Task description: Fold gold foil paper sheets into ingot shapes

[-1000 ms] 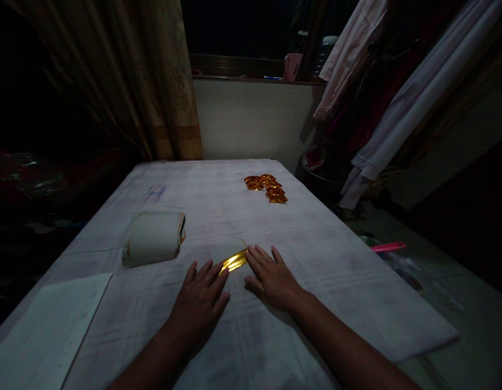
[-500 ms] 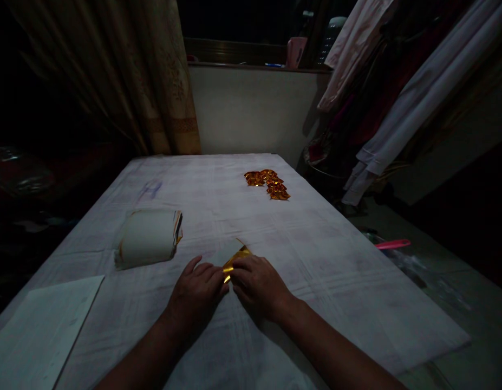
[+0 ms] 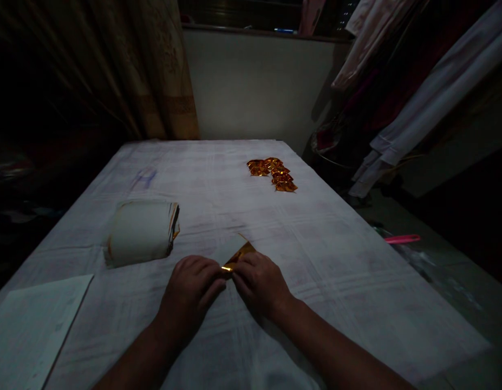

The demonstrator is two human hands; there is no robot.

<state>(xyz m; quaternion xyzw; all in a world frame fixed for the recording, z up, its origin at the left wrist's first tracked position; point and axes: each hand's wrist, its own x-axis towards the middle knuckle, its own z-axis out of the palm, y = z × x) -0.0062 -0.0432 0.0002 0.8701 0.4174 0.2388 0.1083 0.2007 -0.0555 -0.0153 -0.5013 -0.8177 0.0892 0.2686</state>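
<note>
Between my two hands lies a sheet of gold foil paper [image 3: 241,253], partly folded, its pale back showing at the far left corner. My left hand [image 3: 194,279] pinches the near left edge of it, fingers curled together. On the near right edge, my right hand [image 3: 261,279] is closed with thumb and fingertips on the foil. The fingertips hide part of the fold. To the left sits a stack of pale paper sheets [image 3: 139,233] with a bit of gold at its right edge. Several folded gold foil pieces [image 3: 281,176] lie in a cluster farther back on the right.
A white sheet [image 3: 35,325] lies at the near left of the cloth-covered table [image 3: 336,260]. A curtain [image 3: 161,70] hangs behind on the left, clothes [image 3: 421,97] on the right. A pink handle [image 3: 402,239] shows beyond the right edge.
The left fingers have curled in, the index finger no longer raised, and the gold strip between the hands looks flatter. The camera view has tilted down slightly.
</note>
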